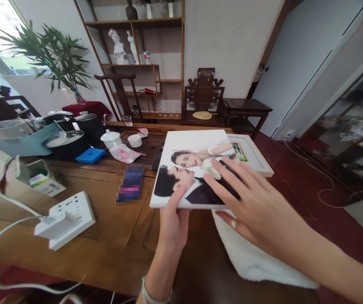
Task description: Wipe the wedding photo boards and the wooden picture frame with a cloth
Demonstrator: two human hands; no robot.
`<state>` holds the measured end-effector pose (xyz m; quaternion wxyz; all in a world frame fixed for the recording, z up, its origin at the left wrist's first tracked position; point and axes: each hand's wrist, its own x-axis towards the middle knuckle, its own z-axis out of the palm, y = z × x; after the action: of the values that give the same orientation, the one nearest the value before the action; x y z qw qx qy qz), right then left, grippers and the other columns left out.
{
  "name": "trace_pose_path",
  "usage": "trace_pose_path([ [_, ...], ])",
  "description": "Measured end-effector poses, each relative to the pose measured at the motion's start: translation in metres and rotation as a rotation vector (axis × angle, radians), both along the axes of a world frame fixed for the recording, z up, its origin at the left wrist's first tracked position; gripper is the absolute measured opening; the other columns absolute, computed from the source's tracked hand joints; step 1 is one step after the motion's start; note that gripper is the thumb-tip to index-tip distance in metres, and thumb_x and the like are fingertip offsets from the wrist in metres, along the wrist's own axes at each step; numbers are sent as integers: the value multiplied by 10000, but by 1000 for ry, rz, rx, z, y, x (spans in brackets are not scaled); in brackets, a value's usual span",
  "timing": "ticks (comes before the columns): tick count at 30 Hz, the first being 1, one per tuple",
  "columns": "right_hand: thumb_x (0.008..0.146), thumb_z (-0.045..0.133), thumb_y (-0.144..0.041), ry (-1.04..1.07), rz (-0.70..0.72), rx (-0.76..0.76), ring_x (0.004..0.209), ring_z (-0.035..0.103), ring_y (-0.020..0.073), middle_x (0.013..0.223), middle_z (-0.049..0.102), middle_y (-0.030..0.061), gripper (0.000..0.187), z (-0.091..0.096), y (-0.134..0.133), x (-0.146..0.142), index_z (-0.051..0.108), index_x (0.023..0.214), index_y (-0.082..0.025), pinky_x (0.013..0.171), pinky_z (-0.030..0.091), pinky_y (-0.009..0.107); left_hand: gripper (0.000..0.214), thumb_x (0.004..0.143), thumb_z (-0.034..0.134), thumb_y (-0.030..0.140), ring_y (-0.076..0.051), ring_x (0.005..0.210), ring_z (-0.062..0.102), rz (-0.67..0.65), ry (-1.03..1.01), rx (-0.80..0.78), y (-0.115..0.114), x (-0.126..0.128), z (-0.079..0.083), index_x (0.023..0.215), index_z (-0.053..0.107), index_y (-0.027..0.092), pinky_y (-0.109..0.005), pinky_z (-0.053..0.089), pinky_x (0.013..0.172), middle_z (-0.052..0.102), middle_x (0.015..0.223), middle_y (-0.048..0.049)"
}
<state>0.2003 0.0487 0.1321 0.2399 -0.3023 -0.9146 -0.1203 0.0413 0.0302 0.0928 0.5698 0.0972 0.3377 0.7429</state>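
Panel [188,169] | left hand [174,223] pinching lower edge; right hand [247,200] spread, apparently touching | frame [253,152] part-hidden behind; cloth [247,257] below

Left hand [173,223]: fingers apparently hidden beneath photo panel [194,169].

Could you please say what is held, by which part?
A photo panel, gripped at its near edge by the left hand; the right hand lies over its front.
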Motion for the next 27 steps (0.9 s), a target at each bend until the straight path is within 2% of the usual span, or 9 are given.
trace_pose_path([
  [2, 834, 488, -66, -77, -15, 69, 1301, 349, 366, 1443, 365, 132, 535, -3, 21, -22, 424, 1357, -162, 1023, 352, 569, 289, 756, 623, 113, -242, 1117, 593, -1, 24, 67, 9, 1, 5, 1031, 681, 178, -287, 519, 873, 688, 1125, -47],
  [4, 838, 405, 12, -130, -17, 140, 1264, 410, 350, 1403, 422, 156, 524, -7, 39, -31, 434, 1344, -120, 982, 410, 529, 296, 766, 610, 117, -263, 1158, 559, 14, 58, 100, 19, 0, 11, 1049, 664, 181, -330, 506, 896, 667, 1161, -56],
  [7, 841, 371, 29, -92, 24, 205, 1218, 478, 304, 1328, 519, 138, 506, -7, 64, -30, 468, 1315, -117, 948, 454, 474, 311, 755, 658, 181, -293, 1186, 529, 15, 150, 192, 33, -5, 18, 1065, 644, 193, -397, 494, 897, 665, 1150, -66],
  [11, 814, 392, 19, 64, 101, 177, 1179, 527, 221, 1283, 569, 96, 502, 4, 95, -27, 494, 1285, -121, 932, 472, 374, 245, 710, 711, 164, -264, 1156, 553, -128, 264, 295, 46, -17, 12, 952, 673, 164, -362, 436, 958, 691, 1068, -85],
  [13, 798, 403, 22, 91, 116, 156, 1180, 526, 200, 1294, 563, 79, 512, 13, 105, -30, 493, 1282, -122, 924, 467, 339, 247, 714, 709, 133, -247, 1149, 556, -166, 273, 153, 52, -24, 1, 955, 662, 157, -346, 420, 970, 681, 1070, -103],
  [15, 793, 417, 17, 99, 95, 139, 1153, 547, 200, 1284, 573, 59, 521, 22, 111, -34, 495, 1283, -142, 885, 475, 325, 258, 699, 696, 50, -214, 1150, 551, 0, 145, -186, 58, -31, -14, 921, 642, 169, -309, 419, 967, 653, 1087, -98],
  [17, 797, 442, -9, 95, 56, 110, 1098, 585, 207, 1267, 588, 36, 525, 28, 116, -40, 494, 1290, -181, 827, 485, 312, 249, 737, 634, 21, -212, 1255, 447, 50, 93, -311, 66, -39, -26, 931, 594, 172, -306, 416, 972, 558, 1220, -129],
  [20, 790, 479, -42, 73, -1, 82, 1026, 622, 218, 1231, 616, 7, 548, 30, 126, -48, 489, 1302, -238, 765, 481, 303, 227, 739, 611, 23, -220, 1285, 406, 15, 42, -378, 78, -49, -35, 907, 571, 170, -308, 437, 949, 496, 1265, -153],
  [27, 810, 506, -111, 12, -23, 67, 912, 656, 218, 1148, 664, -23, 540, 18, 140, -58, 473, 1312, -309, 666, 457, 279, 232, 751, 613, 55, -204, 1231, 466, -31, -19, -430, 102, -61, -36, 946, 556, 169, -292, 451, 924, 533, 1165, -149],
])
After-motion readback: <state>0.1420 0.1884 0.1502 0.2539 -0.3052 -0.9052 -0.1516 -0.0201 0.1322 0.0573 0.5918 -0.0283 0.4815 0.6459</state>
